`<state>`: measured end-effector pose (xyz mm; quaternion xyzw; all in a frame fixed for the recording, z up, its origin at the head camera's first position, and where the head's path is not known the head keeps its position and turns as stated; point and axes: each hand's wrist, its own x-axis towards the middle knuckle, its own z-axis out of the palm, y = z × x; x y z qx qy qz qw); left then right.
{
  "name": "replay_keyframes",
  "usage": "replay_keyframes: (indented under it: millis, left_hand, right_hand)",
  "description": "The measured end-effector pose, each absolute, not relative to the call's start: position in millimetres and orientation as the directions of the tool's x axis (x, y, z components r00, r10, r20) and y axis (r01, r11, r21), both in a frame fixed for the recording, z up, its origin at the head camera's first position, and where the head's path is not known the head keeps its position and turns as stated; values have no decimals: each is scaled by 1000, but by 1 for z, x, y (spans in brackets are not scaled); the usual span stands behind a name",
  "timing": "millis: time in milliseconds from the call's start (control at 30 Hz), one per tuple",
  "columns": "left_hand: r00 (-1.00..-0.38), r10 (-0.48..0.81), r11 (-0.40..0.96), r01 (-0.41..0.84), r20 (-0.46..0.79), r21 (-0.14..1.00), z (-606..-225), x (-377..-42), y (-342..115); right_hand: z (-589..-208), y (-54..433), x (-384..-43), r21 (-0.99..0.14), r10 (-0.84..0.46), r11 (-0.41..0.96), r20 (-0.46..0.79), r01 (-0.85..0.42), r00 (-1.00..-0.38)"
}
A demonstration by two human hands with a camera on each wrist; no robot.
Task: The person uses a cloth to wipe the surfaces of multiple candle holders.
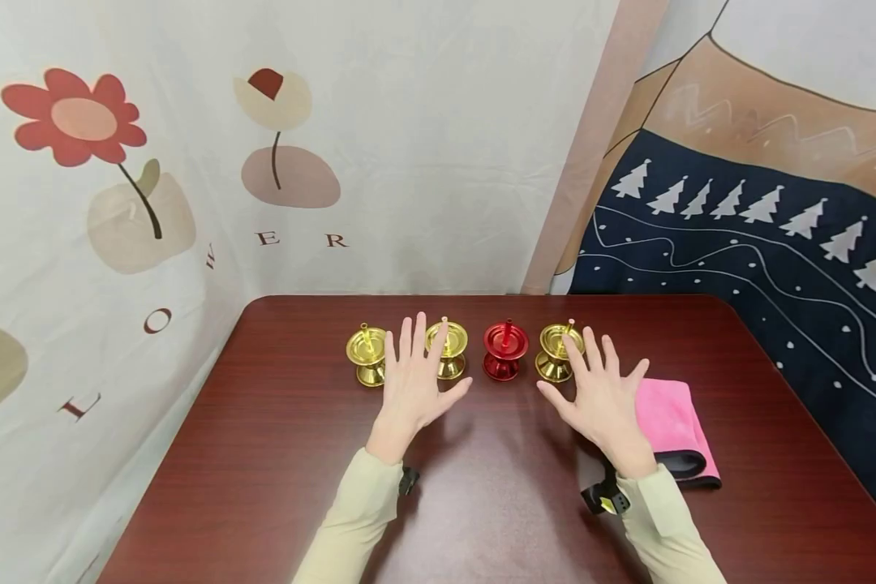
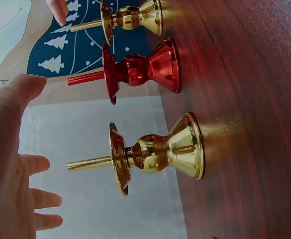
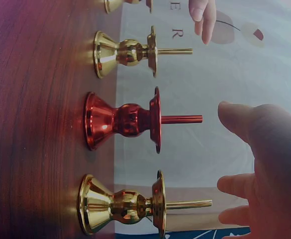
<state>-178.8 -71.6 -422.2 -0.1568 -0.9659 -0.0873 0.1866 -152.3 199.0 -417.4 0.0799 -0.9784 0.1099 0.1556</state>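
Note:
Three gold candle holders and one red candle holder [image 1: 505, 350] stand upright in a row, each with a flared foot, a round dish and a thin upright stem. My left hand [image 1: 412, 385] is held above the table with fingers spread, between the leftmost gold holder [image 1: 365, 350] and the second gold holder [image 2: 152, 153], partly covering both in the head view. Fingers spread and holding nothing, my right hand [image 1: 600, 397] hovers near the rightmost gold holder [image 3: 128, 206]. In the right wrist view its thumb is level with the red holder's stem, apart from it.
A folded pink cloth [image 1: 673, 414] with dark edging lies on the right, partly behind my right hand. The dark red-brown table [image 1: 263, 470] ends at a white curtain [image 1: 438, 146] with flower prints. A navy hanging with white trees [image 1: 745, 243] is at the right.

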Motion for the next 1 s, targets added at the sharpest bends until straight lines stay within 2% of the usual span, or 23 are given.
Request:
replay_keyframes:
  millis: [100,200,400,500,633,767,867,1000]
  left_hand:
    - [-873,273,931,345,404,117,-422,-179,-70]
    - [-836,280,917,379,472,128,-424,-180,-66]
    - [-664,260,814,541,701,211,-432,-187,-54]
    - [-622,242,727,624,745,285,-435,-189,-45]
    - [-671,235,632,655,703,413,-437,-188,-30]
    - [-734,259,564,642,627,519,-441,-186,-13]
    - [-776,291,520,619,560,588,-446,-184,0]
    - [-825,325,465,566,463,681,-453,-182,18]
  right_hand:
    - [-417,200,-153,-207,-121,957,353,-204,-928]
    - [-417,202,-154,-231,-113,946,426,-229,-898]
    - [-421,213,-155,-338,-61,887,590,-315,-805]
    - [-423,220,-156,-405,-15,847,629,-344,-777]
    - [-426,233,-158,-452,37,834,618,-316,-785]
    - [-428,248,-160,-470,63,847,551,-247,-832]
    - [-427,261,-161,-477,66,860,457,-182,-887]
    - [-426,278,-159,-462,66,884,262,-65,-963]
